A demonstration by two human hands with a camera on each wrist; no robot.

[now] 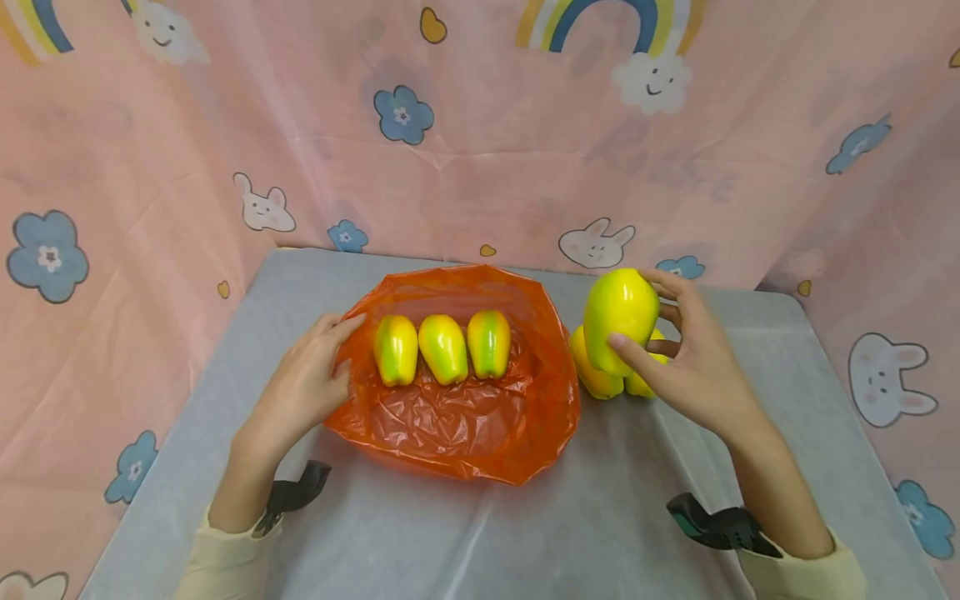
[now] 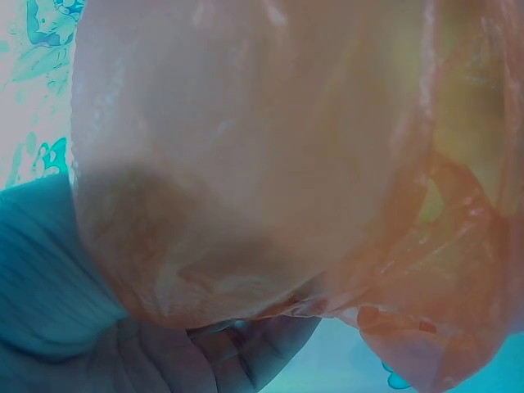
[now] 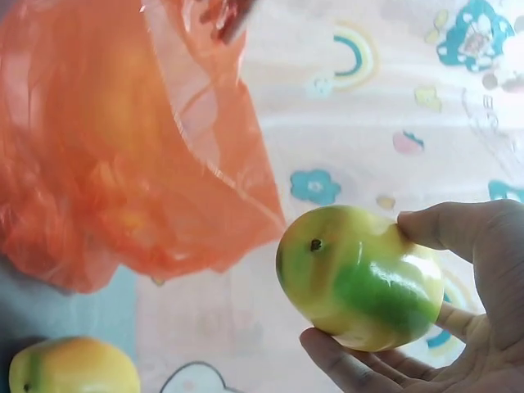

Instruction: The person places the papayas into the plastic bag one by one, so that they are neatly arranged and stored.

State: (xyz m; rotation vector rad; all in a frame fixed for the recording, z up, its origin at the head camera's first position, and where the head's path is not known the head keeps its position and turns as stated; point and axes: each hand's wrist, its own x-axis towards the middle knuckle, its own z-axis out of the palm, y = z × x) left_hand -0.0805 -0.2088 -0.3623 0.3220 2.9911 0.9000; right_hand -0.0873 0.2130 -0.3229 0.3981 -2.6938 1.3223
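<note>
Grips a mango (image 1: 621, 315) in the right hand (image 1: 701, 362) and, with the left hand (image 1: 300, 379), pinches an orange plastic bag (image 1: 450, 429) holding three mangoes (image 1: 443, 350).

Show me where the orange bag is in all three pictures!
Head: the bag is in the middle, with three fruits in it.
Left wrist: it fills most of the picture, very close up.
Right wrist: it is at the upper left.
Match them by the left hand at the bag's edge: left in head, bottom left in left wrist, just fingertips at the top in right wrist.
</note>
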